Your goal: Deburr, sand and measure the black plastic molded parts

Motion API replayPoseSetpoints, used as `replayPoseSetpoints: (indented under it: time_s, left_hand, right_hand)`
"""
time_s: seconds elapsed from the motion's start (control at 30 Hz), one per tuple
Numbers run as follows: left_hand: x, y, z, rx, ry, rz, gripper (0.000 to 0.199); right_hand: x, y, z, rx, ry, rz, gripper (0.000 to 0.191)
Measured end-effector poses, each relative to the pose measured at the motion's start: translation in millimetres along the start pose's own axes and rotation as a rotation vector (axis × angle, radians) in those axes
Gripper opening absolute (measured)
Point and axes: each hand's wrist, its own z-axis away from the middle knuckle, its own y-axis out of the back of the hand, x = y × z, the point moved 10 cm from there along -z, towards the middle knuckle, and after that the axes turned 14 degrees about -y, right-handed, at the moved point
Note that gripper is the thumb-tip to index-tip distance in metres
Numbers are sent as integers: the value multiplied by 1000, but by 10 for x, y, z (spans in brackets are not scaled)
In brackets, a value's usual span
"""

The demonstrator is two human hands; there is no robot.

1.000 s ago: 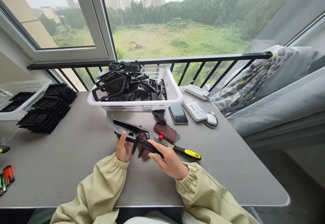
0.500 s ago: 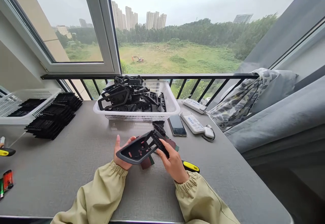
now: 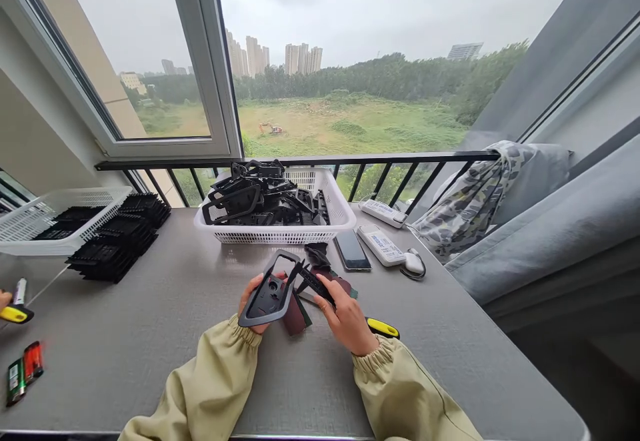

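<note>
My left hand is closed around a black plastic bezel, a long frame with an opening at its far end and holes in its recessed floor. In my right hand is a black ribbed plastic strip, pinched between thumb and fingers. The strip's far end is close to the bezel's right edge; whether they touch I cannot tell. Under the hands lie dark red and green flat pieces and a crumpled black cloth. Beside my right wrist rests a yellow-and-black tool handle.
A white basket heaped with black plastic parts stands at the back. On the left are stacked black parts, another white basket, and another person's hand by a yellow-black tool. A phone and white power strips lie right.
The bezel has turned, its open end now pointing away from me. It has come apart from the strip in my right hand, or nearly so. The view has shifted slightly.
</note>
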Motion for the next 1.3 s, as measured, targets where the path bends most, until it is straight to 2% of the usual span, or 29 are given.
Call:
replayPoseSetpoints:
  time_s: [0.17, 0.33, 0.5, 0.67, 0.8, 1.13, 1.3]
  left_hand:
    - [139, -25, -22, 42, -85, -47, 33]
    - [79, -26, -32, 52, -79, -99, 37]
    - [26, 42, -24, 120, -40, -111, 36]
    - [0, 67, -23, 134, -18, -91, 32]
    - [-6, 72, -34, 132, -24, -55, 29]
    - [-5, 47, -29, 92, -9, -111, 37]
    - [-21, 37, 23, 145, 20, -111, 39]
  right_hand:
    - [37, -24, 16, -49, -5, 12, 38]
    - [-9, -12, 27, -31, 45, 35, 41]
    - [30, -15, 46, 6, 33, 84, 43]
    - [71, -91, 75, -55, 48, 89, 44]
    - [104, -95, 91, -63, 30, 73, 45]
    - [81, -75, 82, -74, -21, 58, 43]
    - [124, -21, 36, -17, -93, 86, 39]
